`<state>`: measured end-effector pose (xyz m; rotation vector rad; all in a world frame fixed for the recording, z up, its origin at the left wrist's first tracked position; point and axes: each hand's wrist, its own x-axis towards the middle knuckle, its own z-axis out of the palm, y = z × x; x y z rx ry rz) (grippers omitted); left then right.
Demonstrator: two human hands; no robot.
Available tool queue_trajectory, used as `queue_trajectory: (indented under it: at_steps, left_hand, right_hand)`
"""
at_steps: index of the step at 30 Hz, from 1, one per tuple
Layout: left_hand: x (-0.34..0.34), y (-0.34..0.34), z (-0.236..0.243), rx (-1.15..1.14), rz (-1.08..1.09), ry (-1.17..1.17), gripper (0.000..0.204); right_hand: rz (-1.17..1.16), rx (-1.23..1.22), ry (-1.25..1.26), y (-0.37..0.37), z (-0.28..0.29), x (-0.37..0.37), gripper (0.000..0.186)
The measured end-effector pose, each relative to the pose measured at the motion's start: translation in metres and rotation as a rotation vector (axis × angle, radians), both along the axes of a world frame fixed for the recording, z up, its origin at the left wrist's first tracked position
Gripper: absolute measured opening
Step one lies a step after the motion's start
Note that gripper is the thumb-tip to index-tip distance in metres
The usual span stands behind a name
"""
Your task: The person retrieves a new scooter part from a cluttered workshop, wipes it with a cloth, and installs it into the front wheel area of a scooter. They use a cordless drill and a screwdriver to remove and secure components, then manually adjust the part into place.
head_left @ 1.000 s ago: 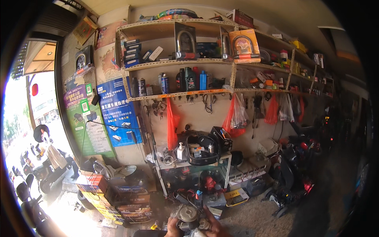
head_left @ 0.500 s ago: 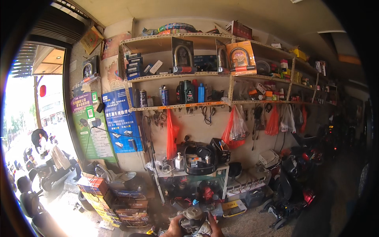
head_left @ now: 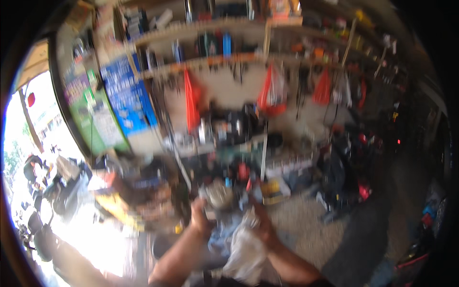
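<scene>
Both of my forearms reach in from the lower edge, and motion blurs the picture. My left hand [head_left: 201, 218] grips the left side of a rounded, dull grey metal machine part [head_left: 219, 196], its fingers partly hidden by the part. To the right of it, my right hand [head_left: 262, 224] is closed on a whitish rag [head_left: 245, 246], which hangs down between my forearms. Faded blue cloth [head_left: 221, 241] lies below the part. Just beyond my right hand a small red pointed shape [head_left: 248, 184] shows, too smeared to name.
Ahead stands a low glass-sided cabinet [head_left: 215, 162] with a black open case [head_left: 232, 126] on top. A yellow box [head_left: 276, 190] lies on the floor beside it. Stacked cartons [head_left: 143, 203] stand left, a dark scooter [head_left: 342, 172] right. Red bags [head_left: 192, 103] hang below loaded shelves.
The view has tipped downward, so the shelves sit higher and more of my forearms shows. My hands and the metal part appear higher, and the rag is now largely visible.
</scene>
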<state>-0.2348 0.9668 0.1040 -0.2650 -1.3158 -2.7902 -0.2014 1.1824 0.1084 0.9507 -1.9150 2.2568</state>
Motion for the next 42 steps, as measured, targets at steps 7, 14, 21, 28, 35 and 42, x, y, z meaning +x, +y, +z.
queue_trajectory:
  at_steps: [7, 14, 21, 28, 35, 42]
  left_hand:
    - [0.004, 0.007, 0.016, 0.551, -0.362, -0.061, 0.074]
    - [0.011, 0.016, -0.017, 0.781, -0.529, -0.131, 0.077]
    - [0.019, 0.005, -0.045, 0.822, -0.536, -0.039, 0.075]
    - [0.060, -0.054, -0.068, 0.752, -0.288, -0.080, 0.076]
    - [0.155, -0.160, -0.086, 0.504, 0.173, 0.060, 0.063]
    - [0.268, -0.280, -0.107, 0.007, 0.878, -0.135, 0.048]
  right_hand:
    - [0.072, -0.317, -0.369, 0.028, 0.007, 0.004, 0.057]
    - [0.087, -0.165, -0.288, 0.027, 0.017, 0.002, 0.055]
    - [0.083, -0.143, -0.260, 0.010, 0.018, -0.009, 0.055]
    - [0.051, -0.028, -0.277, -0.029, -0.011, -0.031, 0.041]
    - [-0.046, 0.222, -0.322, -0.112, -0.052, -0.058, 0.030]
    - [0.018, 0.238, -0.372, -0.240, -0.085, -0.096, 0.031]
